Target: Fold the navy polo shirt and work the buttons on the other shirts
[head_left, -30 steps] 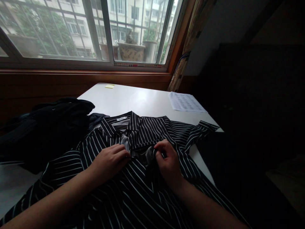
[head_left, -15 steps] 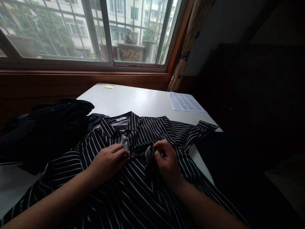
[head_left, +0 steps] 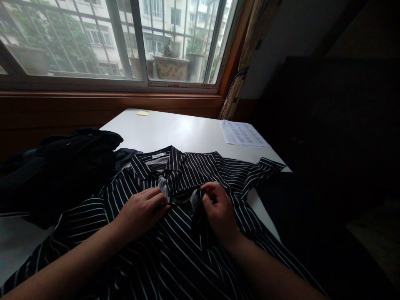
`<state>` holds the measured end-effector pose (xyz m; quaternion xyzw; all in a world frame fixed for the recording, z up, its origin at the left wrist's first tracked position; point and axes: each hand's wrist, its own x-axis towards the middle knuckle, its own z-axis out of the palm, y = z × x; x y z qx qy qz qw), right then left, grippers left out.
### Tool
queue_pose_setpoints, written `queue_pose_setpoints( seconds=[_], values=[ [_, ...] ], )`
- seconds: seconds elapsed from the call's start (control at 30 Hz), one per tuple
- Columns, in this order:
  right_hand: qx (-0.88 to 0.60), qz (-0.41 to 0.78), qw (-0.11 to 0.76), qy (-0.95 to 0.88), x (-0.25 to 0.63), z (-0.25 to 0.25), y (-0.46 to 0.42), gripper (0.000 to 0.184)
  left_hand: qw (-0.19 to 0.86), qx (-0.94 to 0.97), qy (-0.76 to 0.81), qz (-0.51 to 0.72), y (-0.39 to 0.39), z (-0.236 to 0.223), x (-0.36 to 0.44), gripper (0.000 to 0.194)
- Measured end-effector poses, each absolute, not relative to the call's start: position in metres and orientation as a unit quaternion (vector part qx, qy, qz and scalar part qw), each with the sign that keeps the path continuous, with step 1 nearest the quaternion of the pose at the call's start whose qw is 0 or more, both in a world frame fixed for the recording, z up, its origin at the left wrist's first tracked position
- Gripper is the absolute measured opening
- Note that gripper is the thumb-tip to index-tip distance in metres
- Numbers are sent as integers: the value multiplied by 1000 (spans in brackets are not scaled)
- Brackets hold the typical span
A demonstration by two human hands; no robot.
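Observation:
A black shirt with white stripes (head_left: 175, 246) is spread over the table, its collar towards the window and its front partly parted below the collar. My left hand (head_left: 146, 208) is closed on the left edge of the front opening, fingertips pinching the cloth. On the other side, my right hand (head_left: 218, 208) pinches the opposite front edge between thumb and forefinger and holds it folded up, so the greyish inner side shows. Dark cloth lies in shadow between the hands. Whether a button is in the fingers, I cannot tell.
Dark clothes (head_left: 62, 175) are heaped on the left of the white table (head_left: 175, 129). Printed sheets (head_left: 243, 134) lie at the right rear, a yellow sticky note (head_left: 143, 113) at the back edge. Behind stands a barred window (head_left: 140, 46) with a curtain (head_left: 236, 91) beside it.

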<state>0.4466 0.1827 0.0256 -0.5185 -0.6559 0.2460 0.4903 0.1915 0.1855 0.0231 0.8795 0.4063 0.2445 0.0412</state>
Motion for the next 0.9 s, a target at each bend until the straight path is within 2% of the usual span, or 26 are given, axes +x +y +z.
queue_pose_setpoints(
  seconds=[0.4,0.67,0.9],
  values=[
    [-558,358,530,-529,450,23,195,16,37,874,426,233,187,24,190,13],
    [-546,321,498,-592,448,21,193,18,45,878,407,248,185,25,193,12],
    [-514,307,476,-644,443,26,187,18,23,910,298,286,174,39,200,14]
  ],
)
